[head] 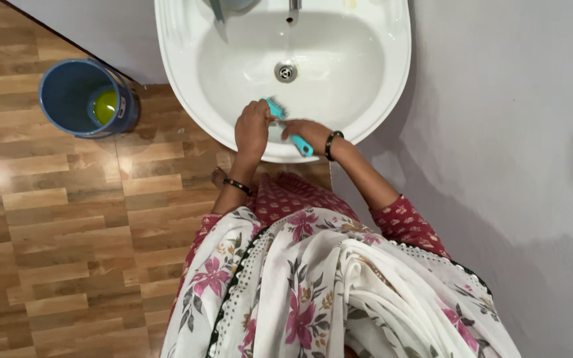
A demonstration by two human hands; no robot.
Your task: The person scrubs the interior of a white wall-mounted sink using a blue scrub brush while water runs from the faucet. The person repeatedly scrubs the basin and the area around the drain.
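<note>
A white oval wash basin (187,99) fills the top middle of the head view, with a metal drain (286,71) in its bowl. My right hand (306,132) grips the handle of a turquoise brush (302,145) at the basin's near inner wall. My left hand (252,126) is closed over the brush's bristle end (276,108), pressing it against the basin. Both wrists wear dark bangles. A thin stream of water falls from the tap (294,8) at the top edge.
A blue bucket (67,99) holding a yellow-green object (105,106) stands on the wooden floor to the left of the basin. A grey wall (499,132) runs along the right. My floral white scarf (313,285) covers the lower middle.
</note>
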